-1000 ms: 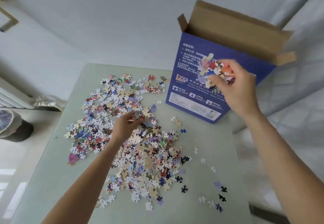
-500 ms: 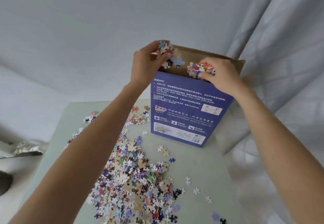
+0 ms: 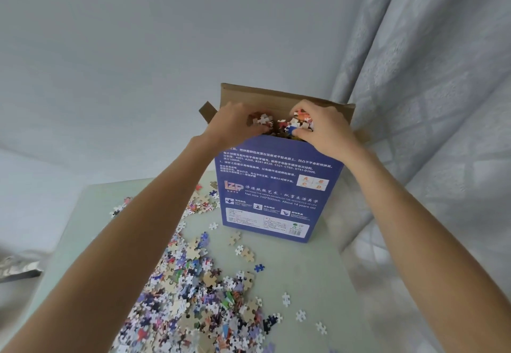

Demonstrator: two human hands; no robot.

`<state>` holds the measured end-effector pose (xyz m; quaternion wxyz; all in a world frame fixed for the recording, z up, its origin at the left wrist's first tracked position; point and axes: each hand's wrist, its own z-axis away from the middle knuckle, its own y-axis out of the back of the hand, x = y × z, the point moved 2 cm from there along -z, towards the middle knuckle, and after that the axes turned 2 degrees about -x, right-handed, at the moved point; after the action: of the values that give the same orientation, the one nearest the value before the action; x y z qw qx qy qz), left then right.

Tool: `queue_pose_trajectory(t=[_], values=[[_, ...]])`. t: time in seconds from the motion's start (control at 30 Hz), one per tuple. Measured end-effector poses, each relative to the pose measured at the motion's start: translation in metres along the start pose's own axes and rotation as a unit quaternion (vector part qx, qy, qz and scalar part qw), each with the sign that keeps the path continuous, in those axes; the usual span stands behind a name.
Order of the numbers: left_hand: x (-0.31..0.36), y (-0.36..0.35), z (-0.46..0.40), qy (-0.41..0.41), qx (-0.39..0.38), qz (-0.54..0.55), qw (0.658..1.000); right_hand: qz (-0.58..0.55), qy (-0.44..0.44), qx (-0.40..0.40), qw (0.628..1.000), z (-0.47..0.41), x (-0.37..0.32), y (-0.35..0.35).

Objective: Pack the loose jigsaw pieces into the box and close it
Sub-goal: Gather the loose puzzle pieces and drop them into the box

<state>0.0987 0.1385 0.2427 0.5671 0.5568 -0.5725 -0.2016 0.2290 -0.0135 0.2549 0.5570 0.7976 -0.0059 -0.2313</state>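
Both hands at the open blue puzzle box (image 3: 276, 186)
Left hand (image 3: 235, 124) and right hand (image 3: 323, 128) each clutch jigsaw pieces (image 3: 297, 122) over its mouth.

Bare forearms, no sleeves, no jewellery

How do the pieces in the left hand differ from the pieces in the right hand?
The left hand holds a smaller clump of pieces, mostly white and brown. The right hand holds a larger clump with orange, red and blue. The left clump sits nearer the side flap. Both hands hold their pieces over the open top of the blue box.
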Motion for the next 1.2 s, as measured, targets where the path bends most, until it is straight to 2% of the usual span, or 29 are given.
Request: queue_pose_trajectory(t=[0.37,0.43,0.53,0.6,0.67,0.73,0.9,1.0,1.07,1.13,1.2], values=[[-0.002,0.010,0.005,0.044,0.026,0.084,0.995,0.025,0.052,0.044,0.997,-0.006,-0.009,-0.001],[0.002,0.014,0.011,0.027,0.059,0.084,0.994,0.016,0.067,0.090,0.994,0.001,-0.016,-0.002],[0.007,0.015,0.045,-0.040,0.159,0.042,0.986,-0.004,0.137,0.188,0.973,0.031,-0.037,-0.014],[0.003,0.005,0.081,-0.042,0.216,0.019,0.975,-0.014,0.170,0.209,0.963,0.057,-0.048,-0.036],[-0.008,-0.014,0.122,-0.018,0.230,0.021,0.973,-0.031,0.181,0.168,0.968,0.082,-0.054,-0.071],[-0.023,-0.039,0.162,0.016,0.203,0.033,0.979,-0.051,0.169,0.098,0.979,0.105,-0.055,-0.111],[-0.079,-0.108,0.257,0.200,0.059,0.063,0.976,-0.077,0.079,-0.130,0.985,0.161,-0.053,-0.215],[-0.107,-0.141,0.300,0.343,-0.077,0.065,0.934,-0.050,-0.004,-0.269,0.962,0.184,-0.041,-0.267],[-0.120,-0.157,0.323,0.405,-0.139,0.053,0.902,-0.032,-0.087,-0.332,0.939,0.194,-0.032,-0.294],[-0.124,-0.170,0.336,0.439,-0.178,0.054,0.879,-0.014,-0.160,-0.350,0.923,0.200,-0.027,-0.312],[-0.120,-0.182,0.343,0.452,-0.217,0.070,0.863,0.008,-0.180,-0.332,0.926,0.202,-0.029,-0.322]])
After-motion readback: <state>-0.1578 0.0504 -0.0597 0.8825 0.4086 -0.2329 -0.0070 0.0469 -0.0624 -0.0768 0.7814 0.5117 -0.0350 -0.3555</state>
